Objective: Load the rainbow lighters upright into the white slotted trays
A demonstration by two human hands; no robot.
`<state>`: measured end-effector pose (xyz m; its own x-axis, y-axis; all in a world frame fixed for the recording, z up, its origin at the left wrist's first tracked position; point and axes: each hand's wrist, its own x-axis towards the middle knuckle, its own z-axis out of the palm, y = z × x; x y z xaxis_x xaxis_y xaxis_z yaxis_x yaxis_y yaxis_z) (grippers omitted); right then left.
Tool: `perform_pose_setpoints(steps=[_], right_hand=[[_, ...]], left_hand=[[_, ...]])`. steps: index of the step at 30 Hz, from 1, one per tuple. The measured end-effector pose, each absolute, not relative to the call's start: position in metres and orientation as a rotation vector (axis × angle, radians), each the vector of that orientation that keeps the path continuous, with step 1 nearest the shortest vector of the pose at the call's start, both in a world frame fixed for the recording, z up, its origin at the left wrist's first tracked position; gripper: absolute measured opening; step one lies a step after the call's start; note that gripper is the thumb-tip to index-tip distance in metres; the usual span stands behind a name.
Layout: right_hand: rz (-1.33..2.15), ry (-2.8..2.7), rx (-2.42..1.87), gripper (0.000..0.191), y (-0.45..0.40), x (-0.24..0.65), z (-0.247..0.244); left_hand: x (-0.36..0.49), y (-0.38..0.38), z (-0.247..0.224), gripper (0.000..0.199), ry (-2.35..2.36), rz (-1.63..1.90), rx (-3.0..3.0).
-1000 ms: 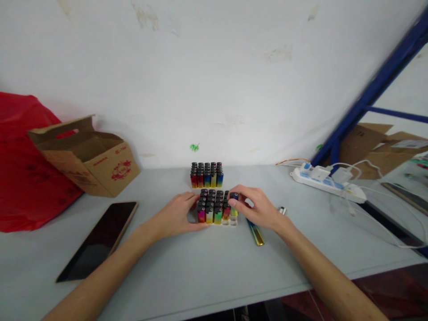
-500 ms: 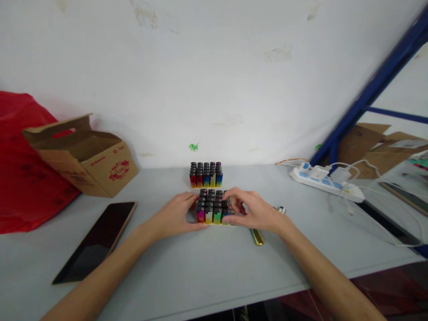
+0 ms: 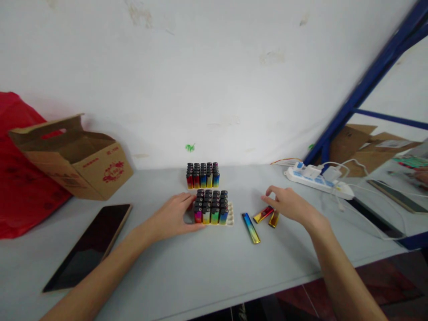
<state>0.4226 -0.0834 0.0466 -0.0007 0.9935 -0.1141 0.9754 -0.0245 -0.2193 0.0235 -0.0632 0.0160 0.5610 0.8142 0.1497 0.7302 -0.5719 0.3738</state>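
My left hand (image 3: 176, 215) is held against the left side of a white tray (image 3: 230, 216), its thumb along the front and its fingers around the side. Several lighters (image 3: 214, 214) with black tops stand upright in this tray, and the column of sockets on its right side holds none. My right hand (image 3: 287, 203) hovers over the loose lighters with its fingers bent and apart. Beneath its fingertips lie a red-and-gold lighter (image 3: 263, 214) and a gold lighter (image 3: 274, 219), the latter partly covered by the hand. A blue-and-yellow lighter (image 3: 250, 228) lies closer to the tray.
Behind stands a second block of upright lighters (image 3: 203, 176) near the wall. On the left are a dark tablet (image 3: 88, 245), an open cardboard box (image 3: 103, 171) and a red bag (image 3: 20, 178). A white power strip (image 3: 317, 180) with cables sits at the right, beside a blue frame (image 3: 361, 84).
My right hand has left the tray's right side and moved right, over the loose lighters, uncovering the tray's right column. My left hand stays at the tray.
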Motion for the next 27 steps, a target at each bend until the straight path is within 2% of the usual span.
perform_pose_setpoints(steps=[4, 8, 13, 16, 19, 23, 27], right_hand=[[0.390, -2.089, -2.282, 0.042, -0.112, 0.425, 0.039], [0.435, -2.043, -2.202, 0.042, -0.124, 0.431, 0.032], [0.256, -1.956, -2.206, 0.051, -0.109, 0.450, 0.022], [0.230, -1.925, -2.099, 0.038, -0.092, 0.457, 0.022], [0.501, -1.874, -1.787, 0.027, -0.078, 0.446, 0.033], [0.929, -1.802, -1.362, 0.042, -0.063, 0.402, 0.051], [0.960, -1.722, -1.261, 0.053, -0.047, 0.355, 0.052]], left_hand=[[0.023, -0.062, 0.015, 0.061, 1.270, 0.456, 2.533], [0.023, -0.062, 0.014, 0.060, 1.271, 0.447, 2.534], [0.023, -0.061, 0.013, 0.061, 1.258, 0.480, 2.544], [0.022, -0.060, 0.011, 0.064, 1.266, 0.462, 2.543], [0.021, -0.059, 0.010, 0.069, 1.274, 0.438, 2.530], [0.021, -0.057, 0.012, 0.069, 1.241, 0.437, 2.506], [0.020, -0.056, 0.014, 0.067, 1.196, 0.459, 2.487]])
